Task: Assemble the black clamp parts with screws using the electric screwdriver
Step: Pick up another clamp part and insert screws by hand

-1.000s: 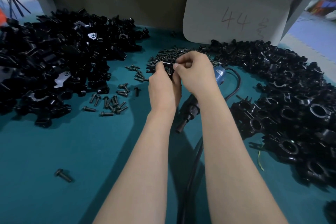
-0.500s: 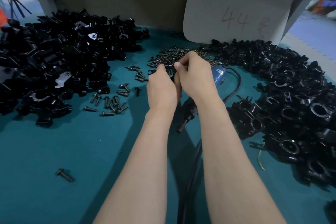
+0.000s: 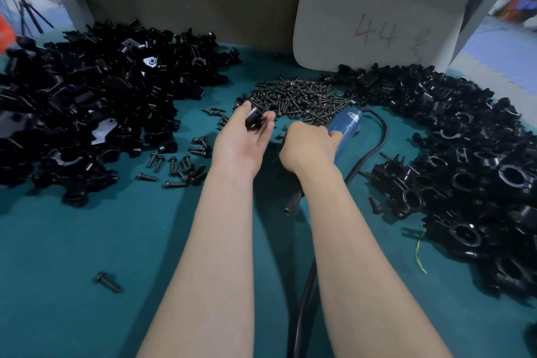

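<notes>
My left hand (image 3: pixel 245 141) is turned palm up and pinches a small black clamp part (image 3: pixel 253 119) between thumb and fingers, just in front of the screw heap (image 3: pixel 299 99). My right hand (image 3: pixel 308 145) grips the blue electric screwdriver (image 3: pixel 347 125), which lies slanted on the teal table with its black bit end (image 3: pixel 292 203) sticking out below my wrist. Its black cable (image 3: pixel 374 139) loops to the right and runs back toward me.
A large pile of black clamp parts (image 3: pixel 87 113) fills the left of the table, another pile of ring-shaped clamps (image 3: pixel 465 171) the right. Loose screws (image 3: pixel 180 166) lie left of my arms, one single screw (image 3: pixel 107 282) nearer me. A grey board marked 44 (image 3: pixel 374 23) leans at the back.
My hands were together at the screw heap. They have parted: the left turned palm up with the clamp part, the right dropped onto the screwdriver and took hold of it.
</notes>
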`<state>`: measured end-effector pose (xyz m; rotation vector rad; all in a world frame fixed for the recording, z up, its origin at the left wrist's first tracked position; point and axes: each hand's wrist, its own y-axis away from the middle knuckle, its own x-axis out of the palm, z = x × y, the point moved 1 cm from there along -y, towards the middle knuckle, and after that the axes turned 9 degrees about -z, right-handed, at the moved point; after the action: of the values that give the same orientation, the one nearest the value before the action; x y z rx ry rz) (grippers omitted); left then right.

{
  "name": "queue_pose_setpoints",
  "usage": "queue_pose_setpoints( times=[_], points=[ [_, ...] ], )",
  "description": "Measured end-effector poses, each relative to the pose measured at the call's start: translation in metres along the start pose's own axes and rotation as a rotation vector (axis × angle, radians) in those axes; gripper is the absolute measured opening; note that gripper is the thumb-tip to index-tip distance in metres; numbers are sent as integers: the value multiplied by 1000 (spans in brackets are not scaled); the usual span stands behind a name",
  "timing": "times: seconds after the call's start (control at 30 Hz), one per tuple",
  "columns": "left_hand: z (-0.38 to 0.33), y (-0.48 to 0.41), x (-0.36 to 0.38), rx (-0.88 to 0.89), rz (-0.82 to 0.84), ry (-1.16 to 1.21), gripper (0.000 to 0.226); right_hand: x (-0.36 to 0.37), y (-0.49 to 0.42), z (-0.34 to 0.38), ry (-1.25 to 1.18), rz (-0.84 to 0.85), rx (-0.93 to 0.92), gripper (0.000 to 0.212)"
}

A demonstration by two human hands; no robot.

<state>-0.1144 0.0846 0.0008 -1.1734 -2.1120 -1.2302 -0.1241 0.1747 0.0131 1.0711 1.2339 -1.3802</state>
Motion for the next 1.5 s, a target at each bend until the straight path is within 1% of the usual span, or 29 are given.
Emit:
queue_pose_setpoints(
  times=[0.03, 0.1, 0.13, 0.2, 0.23, 0.33, 0.4, 0.47, 0.5, 0.53, 0.63, 0.77, 0.83, 0.9, 0.97, 1.03, 1.07, 1.1, 1.2, 1.3, 1.43, 1.5],
  points=[
    [0, 0, -1, -25, 6, 0, 18, -1, 0, 1, -3, 0, -5, 26],
    [-1, -1, -1, -56, 13, 4, 18, -2, -3, -2, -88, -16, -1, 12],
    [-1, -2, -1, -62, 17, 9, 18, -5, -6, -5, -202, -34, 10, 9],
    [0, -2, 0, -71, 30, 6, 18, -14, -9, -9, -486, -77, 20, 16],
    [1, -1, 1, -82, 42, 4, 18, -18, -9, -11, -595, -109, 0, 14],
    [4, 0, 3, -101, 72, -20, 20, -27, -7, -11, -766, -142, -65, 12],
    [5, -1, 3, -82, 70, -54, 28, -26, -5, -10, -764, -118, -86, 13],
    [6, -1, 3, -47, 62, -95, 38, -25, -6, -10, -727, -127, -78, 8],
    [6, -1, 3, -20, 57, -117, 37, -25, -7, -10, -721, -139, -63, 6],
    [6, -1, 4, 12, 53, -140, 31, -25, -7, -10, -718, -152, -53, 5],
    [7, 2, 5, 136, 47, -243, 4, -25, -6, -9, -693, -174, -57, 6],
    [11, 8, 9, 437, 16, -529, 7, -27, -4, -5, -637, -189, -50, 10],
    [12, 10, 11, 537, 6, -592, 6, -27, -4, -4, -642, -200, -51, 8],
    [10, 11, 11, 527, -18, -542, 5, -28, -4, -3, -693, -181, -60, 4],
    [7, 11, 9, 443, -28, -426, 6, -29, -4, -2, -740, -147, -74, 13],
    [6, 11, 7, 396, -27, -351, 8, -30, -4, -1, -752, -137, -85, 10],
    [7, 10, 6, 394, -25, -346, 9, -29, -3, 1, -759, -140, -81, 6],
    [7, 10, 6, 397, -18, -352, 10, -28, -3, 2, -770, -149, -65, 7],
    [10, 10, 7, 419, -17, -374, 9, -22, -2, 6, -762, -198, -2, 19],
    [11, 7, 6, 451, -70, -384, 10, -15, 0, 8, -727, -209, 14, 23],
    [11, 9, 8, 474, -81, -387, 7, -15, -1, 4, -709, -187, 6, 39],
    [12, 10, 9, 480, -64, -379, 8, -21, -2, 1, -689, -141, -14, 39]
  ],
)
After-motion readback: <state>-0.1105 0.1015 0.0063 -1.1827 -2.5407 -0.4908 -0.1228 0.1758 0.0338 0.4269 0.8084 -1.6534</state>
